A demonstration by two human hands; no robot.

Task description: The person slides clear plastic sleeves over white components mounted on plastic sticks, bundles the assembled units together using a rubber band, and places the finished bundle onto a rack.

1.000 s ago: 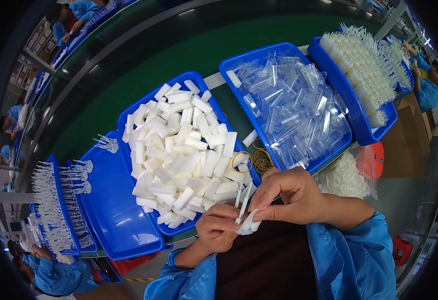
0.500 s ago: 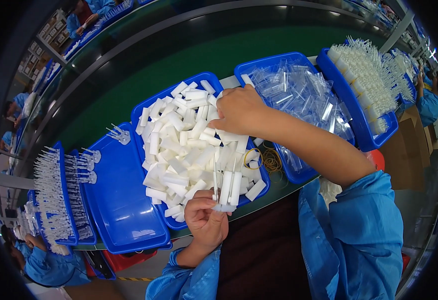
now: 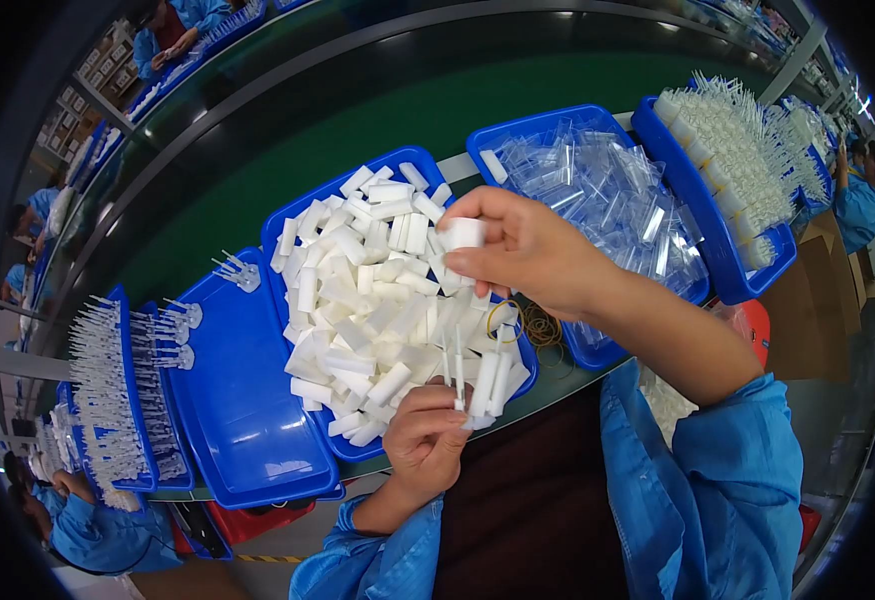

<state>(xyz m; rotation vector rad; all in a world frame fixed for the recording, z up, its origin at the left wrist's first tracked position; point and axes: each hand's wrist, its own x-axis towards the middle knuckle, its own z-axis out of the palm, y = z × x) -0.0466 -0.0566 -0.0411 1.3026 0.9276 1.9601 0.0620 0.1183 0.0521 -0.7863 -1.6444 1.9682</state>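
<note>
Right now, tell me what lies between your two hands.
In the head view, the heap of white foam pieces in the blue tray lies between the right hand and the left hand.

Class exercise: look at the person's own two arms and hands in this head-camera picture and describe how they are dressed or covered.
Both hands are bare: the left hand and the right hand wear no gloves, rings or watch that show. Each arm has a loose bright blue sleeve of smooth, slightly shiny cloth. The right sleeve is pushed up, baring the forearm; the left sleeve ends near the wrist. No markings visible.
</note>
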